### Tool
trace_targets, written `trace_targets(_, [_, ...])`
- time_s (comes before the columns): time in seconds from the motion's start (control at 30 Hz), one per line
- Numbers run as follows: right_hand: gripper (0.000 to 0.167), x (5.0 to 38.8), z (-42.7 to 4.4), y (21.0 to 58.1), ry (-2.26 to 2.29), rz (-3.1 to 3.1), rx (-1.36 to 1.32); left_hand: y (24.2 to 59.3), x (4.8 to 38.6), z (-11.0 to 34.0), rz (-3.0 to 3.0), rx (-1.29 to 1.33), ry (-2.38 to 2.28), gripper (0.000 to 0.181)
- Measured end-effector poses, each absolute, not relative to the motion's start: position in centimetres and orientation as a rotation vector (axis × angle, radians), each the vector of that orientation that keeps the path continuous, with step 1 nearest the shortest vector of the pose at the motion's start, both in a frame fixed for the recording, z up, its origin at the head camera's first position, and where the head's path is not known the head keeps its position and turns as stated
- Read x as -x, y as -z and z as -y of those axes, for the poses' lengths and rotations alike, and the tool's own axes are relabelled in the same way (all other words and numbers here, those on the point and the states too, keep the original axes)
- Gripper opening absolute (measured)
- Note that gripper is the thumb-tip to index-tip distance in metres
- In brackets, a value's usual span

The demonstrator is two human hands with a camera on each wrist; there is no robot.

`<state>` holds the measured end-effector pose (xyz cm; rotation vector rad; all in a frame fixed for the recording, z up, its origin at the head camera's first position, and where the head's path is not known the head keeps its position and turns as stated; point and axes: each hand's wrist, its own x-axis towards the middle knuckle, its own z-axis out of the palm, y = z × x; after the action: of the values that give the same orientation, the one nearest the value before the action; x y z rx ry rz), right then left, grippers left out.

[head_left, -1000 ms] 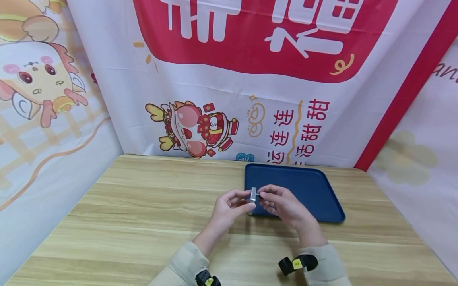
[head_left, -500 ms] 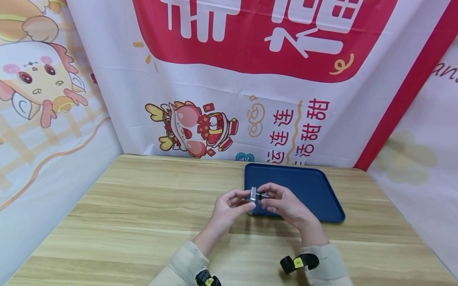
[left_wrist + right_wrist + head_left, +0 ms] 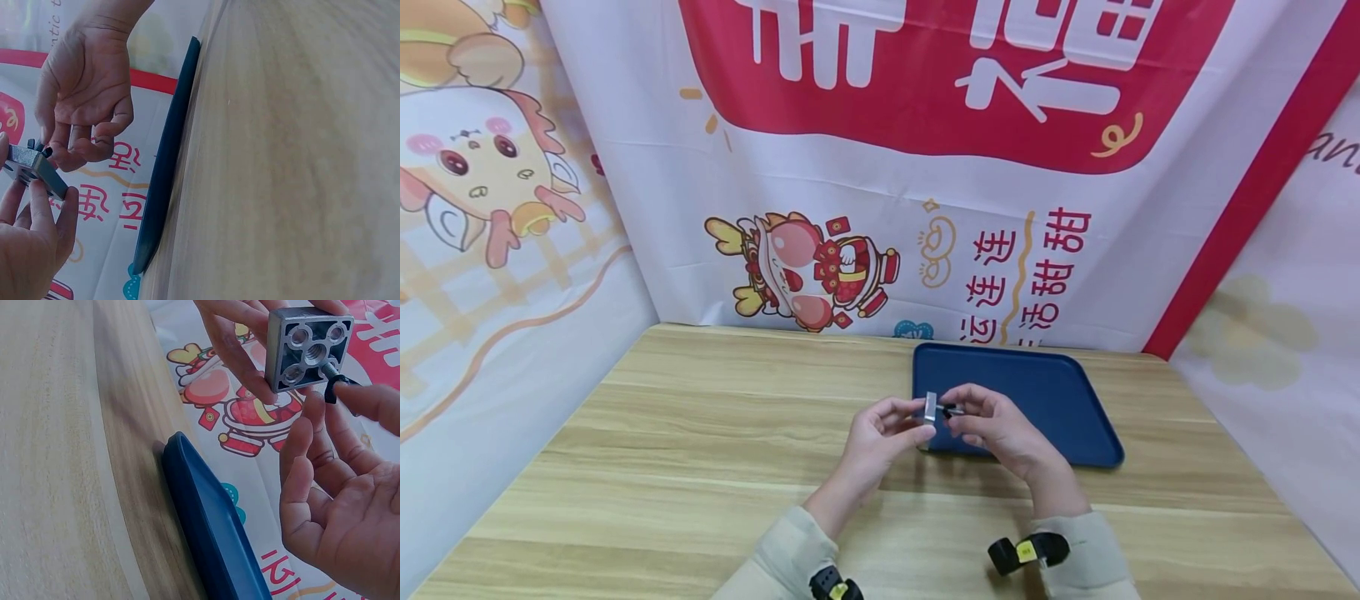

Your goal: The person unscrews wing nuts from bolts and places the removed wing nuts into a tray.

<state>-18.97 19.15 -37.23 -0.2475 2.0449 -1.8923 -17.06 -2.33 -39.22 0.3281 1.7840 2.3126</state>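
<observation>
A square metal block (image 3: 931, 408) is held between the thumb and fingertips of my left hand (image 3: 880, 433), raised above the table. The right wrist view shows the face of this block (image 3: 275, 359), with a larger threaded hole in the middle and smaller holes at the corners. A wing screw (image 3: 337, 386) with a black head and a silver shank stands in the lower right corner hole. My right hand (image 3: 1003, 429) pinches the black head with thumb and fingertips, its other fingers loosely bent. How deep the shank sits is hidden.
A dark blue tray (image 3: 1037, 392) lies behind the hands at the back right of the wooden table (image 3: 700, 433). A printed cloth (image 3: 850, 183) hangs upright along the table's back edge, with more cloth at both sides.
My right fingers have shifted around the wing screw, leaving more of it visible than a second ago, and the right wrist has turned slightly. The left hand and block stay still.
</observation>
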Motion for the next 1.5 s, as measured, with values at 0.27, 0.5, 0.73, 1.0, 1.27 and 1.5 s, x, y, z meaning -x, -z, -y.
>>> trace_targets(0.27, [0.043, 18.87, -18.56, 36.89, 1.893, -1.996, 0.189, 39.27, 17.15, 2.36, -1.803, -0.336, -2.304, 0.039])
trace_targets(0.5, [0.034, 18.83, -18.29, 36.98, 1.926, -1.966, 0.112, 39.27, 17.2, 2.35, -1.798, -0.328, -2.303, 0.039])
trace_targets(0.73, [0.019, 18.82, -18.71, 36.95, 1.951, -1.951, 0.155, 39.21, 17.16, 2.36, -1.807, -0.323, -2.295, 0.038])
trace_targets(1.0, [0.025, 18.87, -19.03, 37.03, 1.917, -2.013, 0.219, 39.4, 17.22, 2.38, -1.824, -0.335, -2.287, 0.038])
trace_targets(1.27, [0.034, 19.02, -19.24, 37.46, 1.88, -2.03, 0.328, 39.18, 17.08, 2.39, -1.806, -0.332, -2.297, 0.038])
trace_targets(1.5, [0.033, 19.15, -19.17, 37.65, 1.872, -2.073, 0.291, 39.31, 17.18, 2.36, -1.806, -0.319, -2.303, 0.038])
